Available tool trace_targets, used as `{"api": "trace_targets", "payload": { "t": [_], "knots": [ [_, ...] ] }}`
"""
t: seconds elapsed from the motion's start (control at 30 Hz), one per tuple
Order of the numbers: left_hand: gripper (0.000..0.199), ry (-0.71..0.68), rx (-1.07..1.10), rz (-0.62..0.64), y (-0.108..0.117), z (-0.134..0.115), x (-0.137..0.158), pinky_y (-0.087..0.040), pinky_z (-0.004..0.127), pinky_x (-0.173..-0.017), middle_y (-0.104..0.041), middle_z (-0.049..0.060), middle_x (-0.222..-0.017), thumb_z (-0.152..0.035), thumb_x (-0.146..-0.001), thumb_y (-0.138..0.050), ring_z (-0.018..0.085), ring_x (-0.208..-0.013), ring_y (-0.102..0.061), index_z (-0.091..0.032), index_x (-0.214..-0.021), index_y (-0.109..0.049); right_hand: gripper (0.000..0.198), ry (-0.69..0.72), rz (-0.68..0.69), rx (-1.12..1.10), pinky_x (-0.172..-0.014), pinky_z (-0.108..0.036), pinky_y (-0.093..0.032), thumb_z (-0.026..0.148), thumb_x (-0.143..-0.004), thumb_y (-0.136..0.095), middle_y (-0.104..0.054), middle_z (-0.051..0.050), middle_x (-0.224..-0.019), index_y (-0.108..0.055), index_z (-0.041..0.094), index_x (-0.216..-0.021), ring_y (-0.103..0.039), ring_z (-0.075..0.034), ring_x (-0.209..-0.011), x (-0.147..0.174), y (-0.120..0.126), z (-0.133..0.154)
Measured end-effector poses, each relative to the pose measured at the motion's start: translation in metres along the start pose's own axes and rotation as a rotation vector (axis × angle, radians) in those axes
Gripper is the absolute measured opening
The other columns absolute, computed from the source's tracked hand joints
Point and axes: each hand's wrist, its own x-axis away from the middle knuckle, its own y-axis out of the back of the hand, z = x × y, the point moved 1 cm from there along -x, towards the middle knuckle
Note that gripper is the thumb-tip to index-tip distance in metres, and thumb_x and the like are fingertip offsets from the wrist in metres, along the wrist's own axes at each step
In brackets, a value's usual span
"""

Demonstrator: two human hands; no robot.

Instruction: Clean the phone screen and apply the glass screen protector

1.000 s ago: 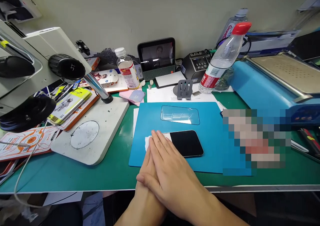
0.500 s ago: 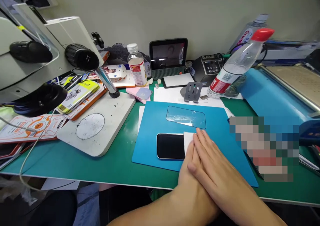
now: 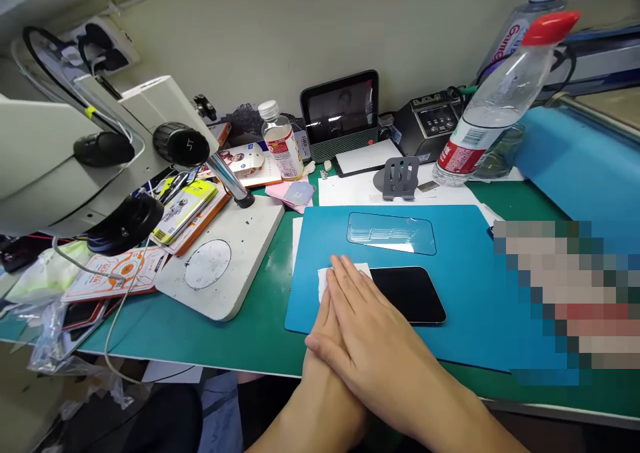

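Observation:
A black-screened smartphone [image 3: 407,294] lies face up on the blue mat, its left end covered by a folded white wipe [image 3: 327,278]. My left hand [image 3: 320,366] presses the wipe onto the phone; most of its fingers are hidden beneath the other hand. Laid flat across the left hand is my right hand [image 3: 367,326], fingers stretched out side by side, with fingertips over the wipe. Just beyond the phone, a clear screen protector [image 3: 393,233] with a dark border rests on the mat.
A microscope stand [image 3: 240,266] occupies the left, beside stacked boxes [image 3: 185,213]. Behind the blue mat [image 3: 480,279] are a grey phone holder [image 3: 401,178], a small display [image 3: 340,109] and a juice bottle [image 3: 283,143]. A red-capped bottle [image 3: 493,116] leans at right, above a blurred patch.
Both hands and the wipe have slid left along the phone, from its right end to its left end, uncovering the right part. The camera view has also shifted.

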Motion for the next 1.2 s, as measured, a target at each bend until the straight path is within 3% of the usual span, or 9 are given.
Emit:
{"api": "trace_targets", "payload": {
  "t": [0.1,0.23,0.4,0.57,0.73,0.87,1.03,1.2],
  "knots": [
    [0.067,0.053,0.002,0.015,-0.024,-0.014,-0.009,-0.040,0.050,-0.128,-0.038,0.004,-0.169,-0.032,-0.105,-0.044,0.033,-0.162,-0.021,-0.025,-0.168,-0.021,0.086,0.025,-0.026,-0.032,-0.130,-0.059,-0.020,0.069,-0.102,-0.029,-0.009,-0.013,-0.172,-0.024,0.009,-0.164,-0.012,-0.035,-0.161,0.007,-0.001,-0.005],
    [0.065,0.016,-0.079,0.039,-0.053,-0.053,-0.034,-0.043,0.052,-0.125,-0.038,0.006,-0.169,-0.031,-0.106,-0.043,0.033,-0.162,-0.020,-0.024,-0.167,-0.023,0.087,0.009,-0.046,-0.060,-0.129,-0.058,-0.025,0.071,-0.101,-0.028,-0.010,-0.012,-0.172,-0.021,0.010,-0.164,-0.015,-0.034,-0.161,0.028,0.003,-0.020],
    [0.064,-0.119,-0.179,0.104,-0.038,-0.073,-0.040,-0.037,0.057,-0.127,-0.036,0.008,-0.170,-0.033,-0.105,-0.045,0.035,-0.163,-0.015,-0.021,-0.166,-0.028,0.085,-0.087,-0.120,-0.009,-0.128,-0.058,-0.026,0.069,-0.102,-0.029,-0.010,-0.010,-0.172,-0.019,0.012,-0.164,-0.017,-0.034,-0.160,0.049,0.012,-0.055],
    [0.072,-0.191,-0.251,0.118,-0.010,-0.070,-0.048,-0.029,0.058,-0.131,-0.031,0.014,-0.171,-0.032,-0.101,-0.053,0.037,-0.163,-0.009,-0.010,-0.165,-0.027,0.085,-0.143,-0.154,0.015,-0.128,-0.057,-0.023,0.069,-0.102,-0.028,-0.011,-0.009,-0.172,-0.021,0.012,-0.164,-0.018,-0.033,-0.160,0.049,0.021,-0.074],
    [0.073,-0.298,-0.345,0.086,0.017,-0.058,-0.060,-0.027,0.052,-0.132,-0.027,0.012,-0.173,-0.044,-0.105,-0.047,0.034,-0.164,-0.004,-0.009,-0.165,-0.024,0.090,-0.190,-0.124,0.054,-0.129,-0.057,-0.021,0.072,-0.100,-0.026,-0.011,-0.011,-0.173,-0.024,0.010,-0.164,-0.014,-0.033,-0.161,0.034,0.018,-0.066],
    [0.072,-0.252,-0.409,0.033,0.029,-0.038,-0.051,-0.029,0.054,-0.131,-0.028,0.014,-0.173,-0.046,-0.106,-0.040,0.034,-0.164,-0.010,-0.006,-0.165,-0.024,0.089,-0.143,-0.113,0.091,-0.129,-0.056,-0.020,0.072,-0.100,-0.026,-0.007,-0.010,-0.173,-0.023,0.011,-0.165,-0.012,-0.032,-0.161,0.018,0.009,-0.050],
    [0.074,-0.173,-0.401,0.015,0.032,-0.013,-0.031,-0.032,0.057,-0.129,-0.029,0.015,-0.172,-0.042,-0.103,-0.049,0.037,-0.162,-0.017,-0.008,-0.165,-0.025,0.089,-0.064,-0.016,0.095,-0.130,-0.056,-0.018,0.071,-0.101,-0.027,-0.006,-0.011,-0.173,-0.021,0.009,-0.165,-0.011,-0.032,-0.161,-0.002,0.003,-0.020],
    [0.075,-0.073,-0.261,0.036,0.027,-0.011,-0.009,-0.031,0.058,-0.129,-0.029,0.014,-0.172,-0.036,-0.104,-0.050,0.037,-0.162,-0.019,-0.013,-0.167,-0.017,0.087,-0.027,0.043,0.075,-0.129,-0.059,-0.020,0.070,-0.102,-0.027,-0.006,-0.010,-0.172,-0.020,0.010,-0.164,-0.009,-0.033,-0.161,-0.004,0.000,0.001]
  ]
}}
